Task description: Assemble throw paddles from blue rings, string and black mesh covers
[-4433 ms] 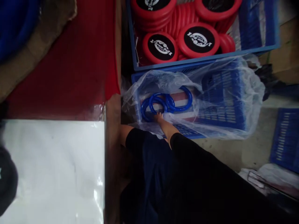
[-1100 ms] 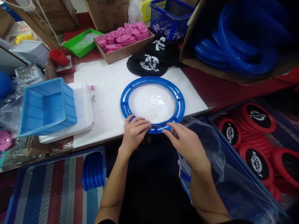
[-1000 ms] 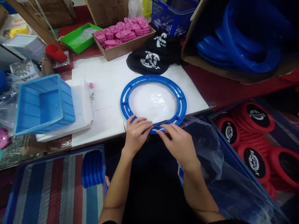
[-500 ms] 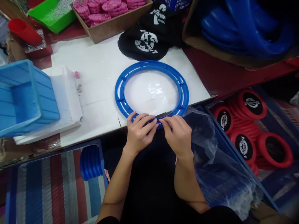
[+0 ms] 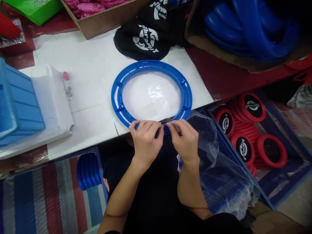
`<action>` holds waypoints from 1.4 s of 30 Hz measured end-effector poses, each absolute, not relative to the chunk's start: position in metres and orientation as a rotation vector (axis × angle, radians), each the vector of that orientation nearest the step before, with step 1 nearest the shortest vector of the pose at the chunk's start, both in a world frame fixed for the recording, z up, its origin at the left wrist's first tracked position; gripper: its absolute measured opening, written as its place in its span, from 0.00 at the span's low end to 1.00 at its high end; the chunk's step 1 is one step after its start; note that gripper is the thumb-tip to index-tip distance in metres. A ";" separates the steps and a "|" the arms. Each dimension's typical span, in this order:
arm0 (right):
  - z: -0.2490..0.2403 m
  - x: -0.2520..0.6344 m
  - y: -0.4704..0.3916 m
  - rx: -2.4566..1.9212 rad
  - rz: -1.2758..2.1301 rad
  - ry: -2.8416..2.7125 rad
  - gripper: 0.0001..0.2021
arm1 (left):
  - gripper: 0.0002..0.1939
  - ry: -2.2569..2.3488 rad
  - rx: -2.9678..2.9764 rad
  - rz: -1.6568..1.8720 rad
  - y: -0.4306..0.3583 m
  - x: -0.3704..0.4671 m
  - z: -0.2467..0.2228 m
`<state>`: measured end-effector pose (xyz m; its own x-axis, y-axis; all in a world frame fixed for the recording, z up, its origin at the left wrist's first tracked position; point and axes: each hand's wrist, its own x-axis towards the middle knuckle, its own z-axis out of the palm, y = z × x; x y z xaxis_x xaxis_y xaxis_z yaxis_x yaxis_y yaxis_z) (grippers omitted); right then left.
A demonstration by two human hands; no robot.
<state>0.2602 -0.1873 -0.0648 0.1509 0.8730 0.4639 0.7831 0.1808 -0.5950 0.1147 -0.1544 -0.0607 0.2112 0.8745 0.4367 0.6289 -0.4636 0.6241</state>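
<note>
A blue plastic ring (image 5: 116,97), its ribbed channel facing up, lies on the white sheet at the table's front edge. My left hand (image 5: 147,138) is closed on the ring's near rim, fingers bent over it. Close beside it, my right hand (image 5: 184,139) pinches the same rim with thumb and forefinger. The fingertips of both hands nearly meet there; whether a small piece sits between them is hidden. Just behind the ring lies black fabric (image 5: 126,42) with white printed lettering.
A light-blue bin (image 5: 26,104) stands at left. Behind are a cardboard box (image 5: 97,24) of pink pieces and a green tray (image 5: 36,11). Blue rings (image 5: 231,35) fill a box at back right. Red discs (image 5: 271,151) lie in a crate at right, near clear plastic film (image 5: 209,139).
The view has shifted, so the table and its things sit further left. My left fingers have curled more tightly at the near rim; my right hand keeps its pinch there.
</note>
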 end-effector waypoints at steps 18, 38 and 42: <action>-0.063 0.288 -0.184 -1.566 -0.421 -2.112 0.07 | 0.06 1.355 2.207 0.624 -0.136 0.115 -0.040; -0.027 0.323 -0.183 -1.462 0.424 -2.109 0.06 | 0.07 1.226 2.363 0.670 -0.147 0.089 -0.051; -0.031 0.319 -0.179 -1.444 0.212 -2.165 0.08 | 0.08 1.239 2.359 0.684 -0.151 0.085 -0.052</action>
